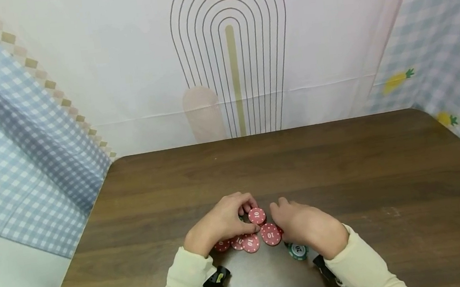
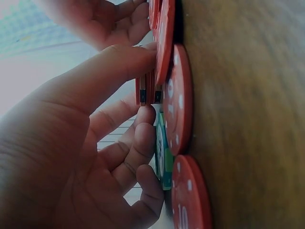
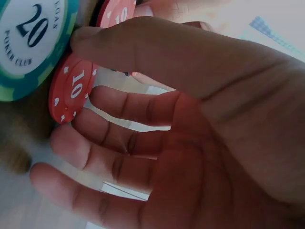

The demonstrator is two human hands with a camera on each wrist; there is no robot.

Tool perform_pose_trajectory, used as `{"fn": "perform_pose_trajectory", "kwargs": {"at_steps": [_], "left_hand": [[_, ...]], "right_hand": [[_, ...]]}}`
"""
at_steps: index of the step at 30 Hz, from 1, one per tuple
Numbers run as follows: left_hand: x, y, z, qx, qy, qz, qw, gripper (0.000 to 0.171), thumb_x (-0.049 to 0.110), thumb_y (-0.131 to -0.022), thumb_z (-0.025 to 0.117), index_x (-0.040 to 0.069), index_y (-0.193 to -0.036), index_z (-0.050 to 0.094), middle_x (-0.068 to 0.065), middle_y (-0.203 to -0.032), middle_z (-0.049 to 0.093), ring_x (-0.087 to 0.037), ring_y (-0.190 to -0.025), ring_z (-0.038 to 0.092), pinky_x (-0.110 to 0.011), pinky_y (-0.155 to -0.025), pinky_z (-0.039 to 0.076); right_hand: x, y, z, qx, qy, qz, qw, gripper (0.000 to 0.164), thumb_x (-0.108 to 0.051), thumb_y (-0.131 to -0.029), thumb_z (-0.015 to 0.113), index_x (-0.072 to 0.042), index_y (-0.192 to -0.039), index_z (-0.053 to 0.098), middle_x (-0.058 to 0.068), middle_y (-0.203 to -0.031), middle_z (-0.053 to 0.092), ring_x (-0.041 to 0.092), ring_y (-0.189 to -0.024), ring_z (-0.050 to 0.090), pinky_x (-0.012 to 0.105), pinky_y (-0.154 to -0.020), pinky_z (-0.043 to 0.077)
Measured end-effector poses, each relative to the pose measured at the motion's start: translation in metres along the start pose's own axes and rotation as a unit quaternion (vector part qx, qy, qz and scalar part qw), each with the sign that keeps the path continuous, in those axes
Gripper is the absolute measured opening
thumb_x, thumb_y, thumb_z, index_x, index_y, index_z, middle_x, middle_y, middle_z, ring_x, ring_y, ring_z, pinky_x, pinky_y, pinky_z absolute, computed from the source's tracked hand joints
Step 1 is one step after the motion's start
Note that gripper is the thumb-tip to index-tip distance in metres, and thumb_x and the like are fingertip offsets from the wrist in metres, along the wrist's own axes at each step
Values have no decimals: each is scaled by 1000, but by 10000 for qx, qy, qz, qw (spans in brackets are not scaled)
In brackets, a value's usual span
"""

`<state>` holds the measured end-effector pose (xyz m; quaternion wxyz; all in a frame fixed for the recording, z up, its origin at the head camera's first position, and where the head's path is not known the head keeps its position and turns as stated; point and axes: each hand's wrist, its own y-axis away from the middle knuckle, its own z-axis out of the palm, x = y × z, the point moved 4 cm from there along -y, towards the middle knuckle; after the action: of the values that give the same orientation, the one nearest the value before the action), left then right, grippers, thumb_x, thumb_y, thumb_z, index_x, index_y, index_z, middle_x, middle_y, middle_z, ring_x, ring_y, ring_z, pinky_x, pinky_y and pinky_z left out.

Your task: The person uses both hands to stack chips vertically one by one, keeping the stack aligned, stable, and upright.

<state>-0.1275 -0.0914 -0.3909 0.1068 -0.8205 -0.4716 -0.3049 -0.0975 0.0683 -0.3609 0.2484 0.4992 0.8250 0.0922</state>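
In the head view my left hand (image 1: pixel 226 218) curls round a small stack of red poker chips (image 1: pixel 257 216), the top one marked 10. The left wrist view shows the thumb at the near side of the stack (image 2: pixel 147 89) and bent fingers at the far side. A green chip (image 2: pixel 163 150) lies beside those fingers. Palm down, my right hand (image 1: pixel 306 225) is over the chips on the right. Its thumb and gently bent fingertips are at the edges of a red 10 chip (image 3: pixel 74 88). A green 20 chip (image 3: pixel 35 45) lies by that thumb.
Several loose red chips (image 1: pixel 250 243) lie near the left wrist, and another red chip (image 1: pixel 271 234) between the hands. A green 20 chip (image 1: pixel 298 251) is by the right wrist. Around the brown table (image 1: pixel 365 160) hang a white patterned cloth (image 1: pixel 130 69) and blue checked cloth (image 1: pixel 18 140).
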Motion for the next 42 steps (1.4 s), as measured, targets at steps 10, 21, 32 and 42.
{"fn": "perform_pose_trajectory", "kwargs": {"at_steps": [10, 21, 32, 42], "left_hand": [[3, 0, -1, -9, 47, -5, 10000, 33, 20, -77, 83, 21, -103, 64, 7, -91, 57, -11, -85, 53, -25, -76, 47], [3, 0, -1, 19, 24, 25, 10000, 33, 19, -76, 83, 20, -103, 64, 6, -92, 58, -10, -85, 54, -24, -77, 47], [5, 1, -2, 85, 58, 106, 9999, 32, 17, -75, 83, 18, -101, 64, 5, -90, 57, -12, -84, 54, -26, -75, 46], [5, 0, -2, 17, 4, 18, 10000, 33, 19, -76, 84, 18, -102, 64, 5, -91, 57, -12, -85, 54, -26, -75, 47]], "right_hand": [[2, 0, 0, -1, -28, 45, 10000, 35, -14, -84, 78, 4, -106, 57, 20, -99, 54, 25, -75, 54, 45, -68, 50], [3, 0, -3, 75, -53, 55, 9999, 39, -18, -83, 78, 2, -110, 56, 19, -102, 53, 26, -78, 54, 45, -69, 50], [1, -1, -11, 244, -237, -129, 9993, 27, -11, -83, 76, -3, -92, 52, 18, -102, 46, 21, -69, 53, 37, -60, 46], [-5, 1, -20, 895, -37, -607, 9941, 17, -3, -85, 69, -2, -95, 55, 11, -91, 46, 19, -71, 48, 32, -60, 44]]}}
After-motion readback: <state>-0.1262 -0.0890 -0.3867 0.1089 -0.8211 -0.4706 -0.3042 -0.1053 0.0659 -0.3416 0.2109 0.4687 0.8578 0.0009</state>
